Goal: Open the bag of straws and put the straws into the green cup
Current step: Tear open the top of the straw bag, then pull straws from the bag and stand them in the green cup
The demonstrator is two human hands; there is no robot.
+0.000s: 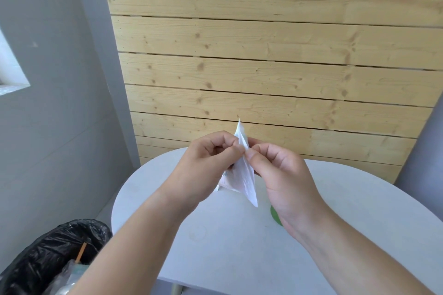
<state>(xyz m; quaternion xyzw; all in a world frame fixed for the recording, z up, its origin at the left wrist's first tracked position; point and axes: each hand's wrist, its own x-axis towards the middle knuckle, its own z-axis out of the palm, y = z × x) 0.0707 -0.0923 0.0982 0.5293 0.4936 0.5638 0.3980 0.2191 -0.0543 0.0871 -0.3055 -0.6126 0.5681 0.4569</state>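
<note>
Left hand (206,163) and right hand (280,170) each pinch the straw bag (247,179) in a fingertip grip, above the bench (359,211). Risk: a sudden tear could scatter straws past the green cup (275,215), which is mostly hidden under the right wrist.

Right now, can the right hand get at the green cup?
Likely yes: the green cup sits on the white table just below the right hand, nothing between, though that hand is busy pinching the bag of straws.

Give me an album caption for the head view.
Left hand and right hand pinch the white bag of straws above the table, green cup half-hidden below.
</note>
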